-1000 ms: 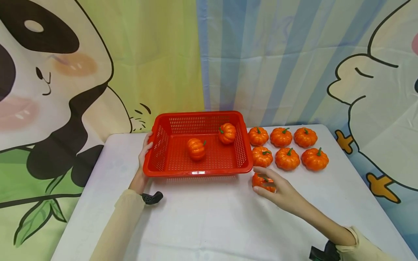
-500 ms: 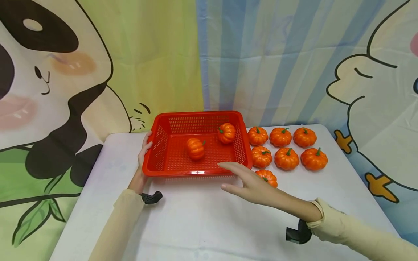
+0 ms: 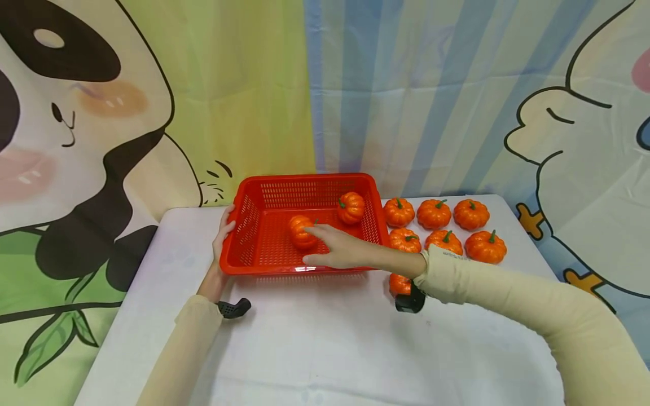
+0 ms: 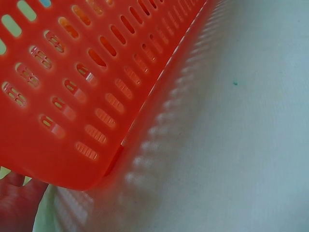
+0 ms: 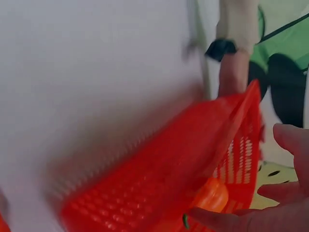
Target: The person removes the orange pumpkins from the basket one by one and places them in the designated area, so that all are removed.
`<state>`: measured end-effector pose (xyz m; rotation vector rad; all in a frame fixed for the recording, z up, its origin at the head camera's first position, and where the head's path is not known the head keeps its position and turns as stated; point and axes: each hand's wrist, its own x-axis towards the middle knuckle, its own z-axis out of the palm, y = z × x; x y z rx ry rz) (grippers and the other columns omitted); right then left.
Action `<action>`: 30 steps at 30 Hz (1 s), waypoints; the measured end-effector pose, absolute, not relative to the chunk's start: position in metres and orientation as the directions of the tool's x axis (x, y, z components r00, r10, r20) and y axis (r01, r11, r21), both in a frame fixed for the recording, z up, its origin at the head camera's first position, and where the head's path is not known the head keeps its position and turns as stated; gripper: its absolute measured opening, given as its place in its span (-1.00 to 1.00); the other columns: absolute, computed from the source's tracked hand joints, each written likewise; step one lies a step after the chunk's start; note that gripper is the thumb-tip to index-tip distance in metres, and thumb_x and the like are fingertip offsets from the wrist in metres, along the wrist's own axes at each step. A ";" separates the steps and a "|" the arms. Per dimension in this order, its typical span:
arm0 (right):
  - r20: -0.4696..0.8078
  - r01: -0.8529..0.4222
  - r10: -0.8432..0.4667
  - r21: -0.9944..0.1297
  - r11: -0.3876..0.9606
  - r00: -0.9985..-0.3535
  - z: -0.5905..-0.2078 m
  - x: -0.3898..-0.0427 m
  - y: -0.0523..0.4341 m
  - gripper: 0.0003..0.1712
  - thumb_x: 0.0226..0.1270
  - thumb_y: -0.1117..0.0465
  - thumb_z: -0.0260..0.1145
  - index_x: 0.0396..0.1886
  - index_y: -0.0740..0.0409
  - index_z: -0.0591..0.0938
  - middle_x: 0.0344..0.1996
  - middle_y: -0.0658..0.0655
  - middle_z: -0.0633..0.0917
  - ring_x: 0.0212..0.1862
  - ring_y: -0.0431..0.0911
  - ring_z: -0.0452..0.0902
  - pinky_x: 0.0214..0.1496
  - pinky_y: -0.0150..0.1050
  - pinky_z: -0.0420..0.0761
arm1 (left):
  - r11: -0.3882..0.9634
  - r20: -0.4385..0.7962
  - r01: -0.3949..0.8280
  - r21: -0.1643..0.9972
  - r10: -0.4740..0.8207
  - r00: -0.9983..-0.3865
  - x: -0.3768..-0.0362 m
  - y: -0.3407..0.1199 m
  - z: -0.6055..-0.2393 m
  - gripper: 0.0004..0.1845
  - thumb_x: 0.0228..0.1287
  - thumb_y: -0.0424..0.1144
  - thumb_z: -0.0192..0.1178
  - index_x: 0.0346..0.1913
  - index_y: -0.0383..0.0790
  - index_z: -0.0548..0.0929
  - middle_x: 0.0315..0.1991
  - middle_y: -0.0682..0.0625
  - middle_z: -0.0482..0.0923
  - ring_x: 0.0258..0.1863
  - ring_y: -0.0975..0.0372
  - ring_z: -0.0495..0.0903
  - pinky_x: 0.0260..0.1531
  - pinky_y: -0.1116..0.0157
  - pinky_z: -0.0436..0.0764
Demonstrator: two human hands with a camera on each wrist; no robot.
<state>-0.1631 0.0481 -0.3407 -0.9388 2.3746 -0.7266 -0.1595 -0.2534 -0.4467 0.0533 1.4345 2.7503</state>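
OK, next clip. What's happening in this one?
A person is working with small toy pumpkins and a red plastic basket on a white table. The left hand holds the basket's left rim. The right hand reaches over the front rim, fingers open, toward the nearer pumpkin in the basket; no grip on it shows yet. A second pumpkin lies at the back right of the basket. More pumpkins sit on the table to the basket's right.

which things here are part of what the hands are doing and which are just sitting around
In use:
- red basket, left hand holding its left rim
- pumpkin in the basket, right hand reaching to it
- second pumpkin in the basket

Lying about:
- pumpkins beside the basket
- white table
- cartoon backdrop
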 end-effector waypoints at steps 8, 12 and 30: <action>-0.404 -0.450 -0.664 -0.506 0.735 -0.630 -0.359 -0.216 0.006 0.00 0.34 -0.12 0.25 0.57 0.05 -0.07 0.54 0.23 0.08 0.59 0.11 -0.20 0.53 0.11 0.11 | -0.596 0.037 0.002 0.803 0.047 -0.998 -0.161 -0.254 -0.450 -0.46 0.54 -0.25 -0.44 0.51 0.09 -0.10 0.46 0.00 -0.02 0.11 0.21 0.34 -0.06 0.42 0.59; -0.466 -0.438 -0.639 -0.473 0.765 -0.612 -0.368 -0.230 -0.006 0.03 0.33 -0.11 0.26 0.58 0.02 -0.12 0.55 0.17 0.07 0.59 0.12 -0.29 0.55 0.13 0.02 | -0.617 0.060 0.014 0.787 0.055 -0.997 -0.162 -0.252 -0.452 -0.48 0.54 -0.28 -0.47 0.50 0.05 -0.08 0.44 -0.03 -0.01 0.08 0.21 0.35 -0.08 0.40 0.59; -0.481 -0.380 -0.616 -0.502 0.777 -0.624 -0.379 -0.245 -0.023 -0.13 0.38 0.08 0.24 0.54 0.09 0.03 0.44 0.27 0.24 0.39 0.10 0.29 0.18 -0.05 0.59 | -0.591 0.055 0.014 0.806 0.051 -0.997 -0.162 -0.255 -0.453 -0.45 0.54 -0.26 -0.47 0.52 0.10 -0.11 0.50 -0.01 -0.09 0.18 0.19 0.28 0.00 0.41 0.57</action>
